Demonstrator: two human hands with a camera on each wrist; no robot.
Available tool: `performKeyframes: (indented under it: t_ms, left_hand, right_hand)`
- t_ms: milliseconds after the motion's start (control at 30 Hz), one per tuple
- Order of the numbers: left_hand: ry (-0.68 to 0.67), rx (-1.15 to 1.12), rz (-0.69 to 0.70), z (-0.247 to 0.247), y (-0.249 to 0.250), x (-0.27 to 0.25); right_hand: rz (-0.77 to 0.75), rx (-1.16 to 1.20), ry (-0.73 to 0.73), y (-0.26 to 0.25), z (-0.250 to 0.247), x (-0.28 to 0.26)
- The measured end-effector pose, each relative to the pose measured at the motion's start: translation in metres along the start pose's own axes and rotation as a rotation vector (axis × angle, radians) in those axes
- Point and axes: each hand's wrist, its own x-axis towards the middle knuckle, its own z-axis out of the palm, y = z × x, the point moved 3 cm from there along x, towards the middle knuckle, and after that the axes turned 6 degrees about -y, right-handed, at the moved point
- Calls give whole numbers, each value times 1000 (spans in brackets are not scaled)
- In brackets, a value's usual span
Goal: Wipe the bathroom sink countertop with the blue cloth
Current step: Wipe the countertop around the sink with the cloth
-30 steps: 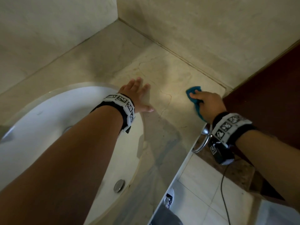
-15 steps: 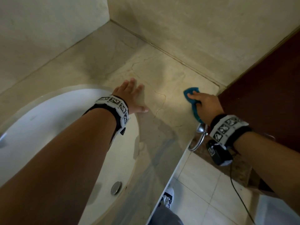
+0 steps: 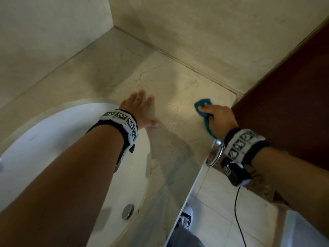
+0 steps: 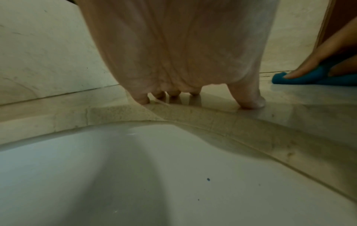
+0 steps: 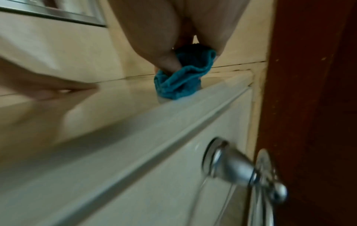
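Note:
The blue cloth (image 3: 203, 105) lies bunched on the beige stone countertop (image 3: 178, 81), close to its front edge and right end. My right hand (image 3: 216, 117) grips the cloth and presses it down; in the right wrist view the thumb digs into the cloth (image 5: 183, 82). My left hand (image 3: 141, 107) rests flat on the counter beside the white sink (image 3: 53, 139), fingers straight and spread. The left wrist view shows its fingertips (image 4: 142, 99) touching the stone, with the cloth (image 4: 309, 78) off to the right.
A chrome towel ring (image 3: 213, 155) hangs on the counter's front face just below my right wrist. A dark brown door (image 3: 293, 104) stands at the counter's right end. Beige walls close the back and left. The sink drain (image 3: 127, 211) is near me.
The view has shifted slightly. My right hand still holds the cloth at nearly the same spot on the counter, and my left hand has stayed flat beside the sink.

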Motion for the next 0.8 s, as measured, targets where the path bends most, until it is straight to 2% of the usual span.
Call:
performKeyframes:
  t_ms: [100, 167, 200, 267, 333, 367, 433, 500, 633, 700, 800]
  left_hand:
    - [-1, -9, -15, 3, -3, 4]
    - [-9, -13, -19, 3, -3, 4]
    - [-10, -14, -15, 2, -2, 4]
    - [-13, -14, -7, 2, -2, 3]
    - [-17, -11, -4, 1, -2, 2]
    - [-17, -10, -4, 1, -3, 2]
    - [-11, -6, -3, 1, -3, 3]
    - [-4, -4, 2, 2, -4, 4]
    - [-2, 0, -7, 2, -5, 5]
    - [-8, -11, -8, 1, -5, 4]
    - [-22, -15, -3, 0, -4, 1]
  right_hand:
    - [-192, 59, -53, -21, 19, -37]
    - [-311, -9, -101, -20, 20, -37]
    - [-304, -42, -93, -16, 14, -28]
    - [-147, -70, -79, -3, 3, -6]
    - [37, 66, -1, 4, -8, 11]
    - [72, 88, 26, 2, -9, 13]
    - [33, 30, -7, -9, -3, 1]
    - [-77, -40, -96, -23, 10, -22]
    - [-201, -14, -230, -40, 20, -54]
    - [-160, 56, -178, -37, 8, -44]
    - [16, 182, 85, -9, -21, -7]
